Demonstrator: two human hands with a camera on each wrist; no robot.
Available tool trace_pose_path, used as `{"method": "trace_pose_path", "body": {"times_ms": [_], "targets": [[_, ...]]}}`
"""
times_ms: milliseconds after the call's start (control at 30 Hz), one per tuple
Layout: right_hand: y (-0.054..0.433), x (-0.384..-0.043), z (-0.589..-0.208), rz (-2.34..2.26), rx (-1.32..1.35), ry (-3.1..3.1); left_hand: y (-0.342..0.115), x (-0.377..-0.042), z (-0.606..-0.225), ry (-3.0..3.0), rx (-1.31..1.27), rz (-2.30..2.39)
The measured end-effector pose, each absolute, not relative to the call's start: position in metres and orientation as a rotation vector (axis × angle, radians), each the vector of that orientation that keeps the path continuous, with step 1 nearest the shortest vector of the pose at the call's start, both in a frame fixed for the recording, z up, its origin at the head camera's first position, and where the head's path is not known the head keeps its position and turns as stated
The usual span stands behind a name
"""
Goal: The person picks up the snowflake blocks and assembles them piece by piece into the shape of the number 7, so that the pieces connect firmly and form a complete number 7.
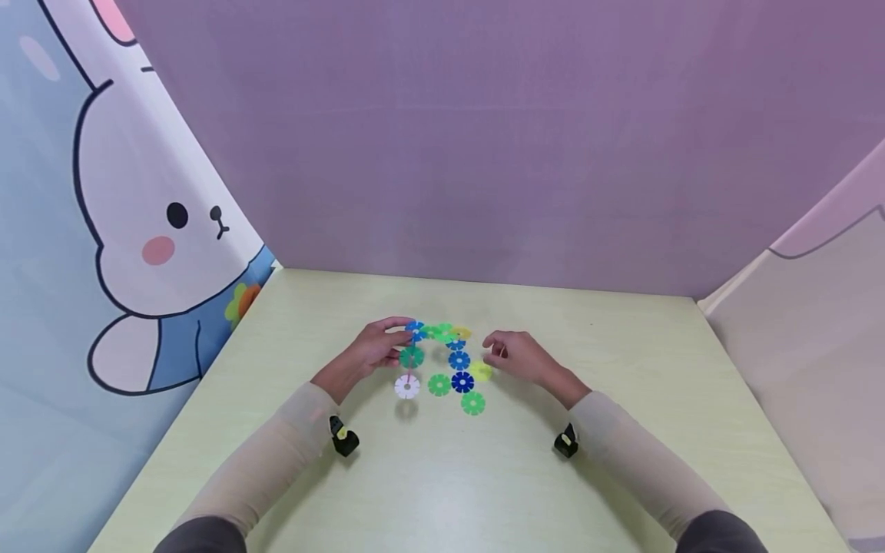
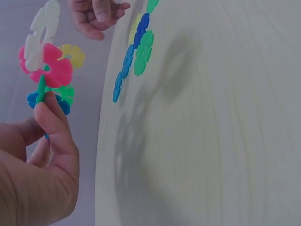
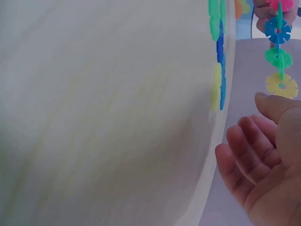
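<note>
My left hand pinches a linked chain of plastic snowflake discs, held up off the table. In the left wrist view, its thumb and fingers are at a blue disc, beside a pink disc and a white disc. The chain's far end shows a green disc and a yellow disc in the right wrist view. Close to that yellow end, my right hand hovers with its fingers loosely bent and nothing in them.
Loose discs lie on the pale table between the hands: blue, dark blue, yellow, and two green, one nearer the front. A purple panel rises behind the table, and a rabbit-print cloth hangs at left.
</note>
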State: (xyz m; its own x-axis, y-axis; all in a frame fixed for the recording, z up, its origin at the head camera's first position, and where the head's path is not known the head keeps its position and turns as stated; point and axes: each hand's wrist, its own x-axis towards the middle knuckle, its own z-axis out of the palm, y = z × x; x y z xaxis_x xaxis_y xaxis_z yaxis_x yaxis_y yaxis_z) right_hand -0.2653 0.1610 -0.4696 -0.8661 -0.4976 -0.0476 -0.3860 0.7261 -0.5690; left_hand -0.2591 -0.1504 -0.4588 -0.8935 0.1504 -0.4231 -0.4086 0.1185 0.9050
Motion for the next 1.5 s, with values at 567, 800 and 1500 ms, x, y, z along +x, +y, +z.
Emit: {"method": "trace_pose_path", "body": {"times_ms": [567,800,1500], "targets": [[0.158,-0.265,-0.481,-0.657,-0.825,2.662,-0.151,-0.258,-0.463,1.995,-0.237,1.817],[0.156,-0.266,-0.485,-0.627,-0.84,2.667,-0.151,-0.258,-0.464,1.994,-0.239,1.817],[0.158,-0.268,-0.477,-0.691,-0.751,2.716,-0.15,-0.257,-0.466,1.992,-0.238,1.81]]}}
